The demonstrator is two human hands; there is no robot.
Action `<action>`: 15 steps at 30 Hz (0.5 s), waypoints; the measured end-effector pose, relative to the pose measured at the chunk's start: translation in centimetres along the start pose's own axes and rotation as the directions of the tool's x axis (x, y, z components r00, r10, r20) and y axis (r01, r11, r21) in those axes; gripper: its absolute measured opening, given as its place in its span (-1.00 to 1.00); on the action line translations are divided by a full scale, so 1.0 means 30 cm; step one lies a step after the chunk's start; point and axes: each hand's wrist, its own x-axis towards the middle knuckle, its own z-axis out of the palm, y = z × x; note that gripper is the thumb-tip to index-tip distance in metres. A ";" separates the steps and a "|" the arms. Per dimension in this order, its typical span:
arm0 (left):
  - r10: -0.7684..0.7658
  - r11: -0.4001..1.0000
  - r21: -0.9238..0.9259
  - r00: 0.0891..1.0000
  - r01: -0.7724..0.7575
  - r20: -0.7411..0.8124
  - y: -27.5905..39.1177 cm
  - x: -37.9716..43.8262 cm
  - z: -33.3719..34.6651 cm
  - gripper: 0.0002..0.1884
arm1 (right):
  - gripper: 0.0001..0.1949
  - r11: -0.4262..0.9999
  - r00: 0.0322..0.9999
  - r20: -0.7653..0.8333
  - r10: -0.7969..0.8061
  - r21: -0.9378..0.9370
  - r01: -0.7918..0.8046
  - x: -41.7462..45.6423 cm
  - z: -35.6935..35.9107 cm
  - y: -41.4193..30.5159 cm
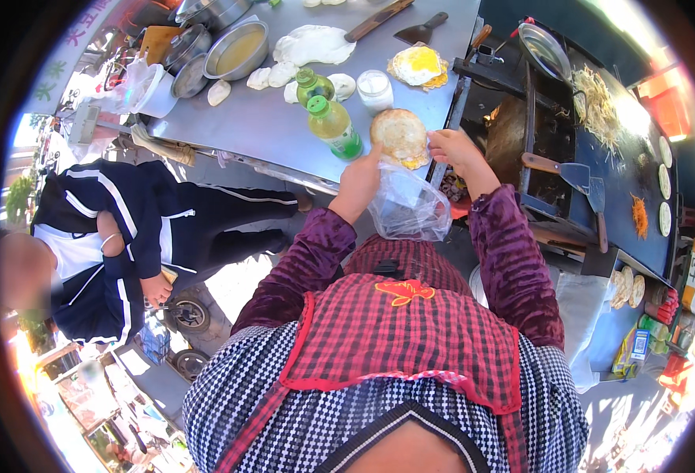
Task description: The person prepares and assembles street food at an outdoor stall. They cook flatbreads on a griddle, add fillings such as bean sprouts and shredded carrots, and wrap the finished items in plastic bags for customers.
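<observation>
A round browned flatbread (399, 135) with egg showing at its lower edge lies at the near edge of the steel worktop. My left hand (359, 180) is at the flatbread's lower left and pinches the rim of a clear plastic bag (412, 207), which hangs below the bread. At the bread's right side is my right hand (457, 155), its fingertips close together at the edge of the bread or bag; what they grip is too small to tell. Behind the bread stands a jar of white contents (375, 91). Two green-capped bottles, the nearer one (335, 130) green and yellow, stand to the left.
Fried eggs (417, 65), a scraper (421, 29), a rolling pin (377, 20), dough (314, 45) and a metal bowl (236, 50) are on the worktop. At right, a griddle (619, 171) holds shredded food and spatulas (575, 174). A person (105, 248) stands at left.
</observation>
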 end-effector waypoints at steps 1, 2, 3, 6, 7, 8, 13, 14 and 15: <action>-0.047 0.998 0.033 0.996 0.045 0.080 0.005 0.020 -0.003 -0.43 | -0.54 0.991 0.991 0.055 0.120 0.059 -0.123 0.040 0.042 -0.009; -0.107 0.993 0.066 0.984 0.099 0.141 0.007 0.034 -0.005 -0.42 | -0.55 0.994 0.995 0.036 0.090 0.063 -0.092 0.060 0.086 0.000; -0.118 0.993 0.034 0.983 0.114 0.144 -0.013 0.038 -0.003 -0.45 | -0.56 0.996 0.998 0.021 0.063 0.061 -0.064 0.071 0.129 0.018; -0.085 0.992 -0.083 0.994 0.091 0.073 -0.082 0.064 0.018 -0.51 | -0.61 0.979 0.971 -0.130 -0.201 0.011 0.204 0.079 0.159 0.035; -0.042 0.991 -0.130 0.999 0.040 -0.012 -0.099 0.074 0.026 -0.52 | -0.62 0.947 0.929 -0.189 -0.318 -0.025 0.319 0.075 0.163 0.029; -0.001 0.985 -0.173 0.995 -0.016 -0.097 -0.110 0.083 0.038 -0.52 | -0.65 0.889 0.840 -0.292 -0.457 -0.190 0.417 0.072 0.112 0.001; -0.065 0.932 -0.362 0.974 -0.018 -0.218 -0.018 0.124 0.033 -0.60 | -0.53 0.802 0.892 -0.147 -0.428 0.392 0.450 -0.298 -0.060 -0.258; -0.095 0.914 -0.405 0.970 -0.005 -0.225 0.008 0.130 0.025 -0.61 | -0.51 0.798 0.901 -0.091 -0.424 0.432 0.420 -0.385 -0.059 -0.287; -0.121 0.908 -0.418 0.970 0.022 -0.213 0.023 0.135 0.013 -0.61 | -0.50 0.793 0.905 -0.027 -0.424 0.471 0.386 -0.451 -0.044 -0.293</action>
